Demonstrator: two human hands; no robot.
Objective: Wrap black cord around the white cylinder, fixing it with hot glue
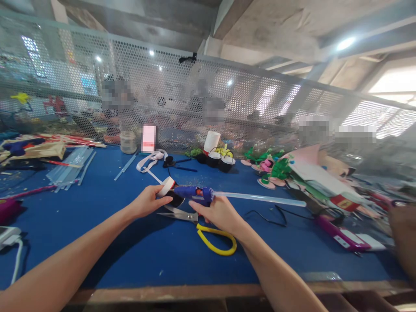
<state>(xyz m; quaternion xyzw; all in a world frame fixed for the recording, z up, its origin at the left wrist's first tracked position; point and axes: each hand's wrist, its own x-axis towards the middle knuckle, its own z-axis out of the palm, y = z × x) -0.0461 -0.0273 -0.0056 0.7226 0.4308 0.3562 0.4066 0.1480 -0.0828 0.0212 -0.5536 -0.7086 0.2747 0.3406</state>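
Observation:
My left hand [151,201] is closed around a small black-and-white cup [167,185], its fingers partly hidden behind it. My right hand [218,213] grips a blue hot glue gun [195,193], whose nozzle points left at the cup. A long clear glue stick [260,198] sticks out of the gun's back end. Beneath the gun, scissors with yellow handles [221,251] lie on the blue table, blades toward the left. A white ribbon [152,173] trails over the table behind my left hand and runs toward the cup.
Loose glue sticks [69,167] lie at left, near a glass jar [128,142]. Small black-and-white pots [226,163] and green craft plants [279,169] stand toward the back. A purple device [341,234] lies at right. Perforated mesh [276,91] borders the far edge; people sit beyond it.

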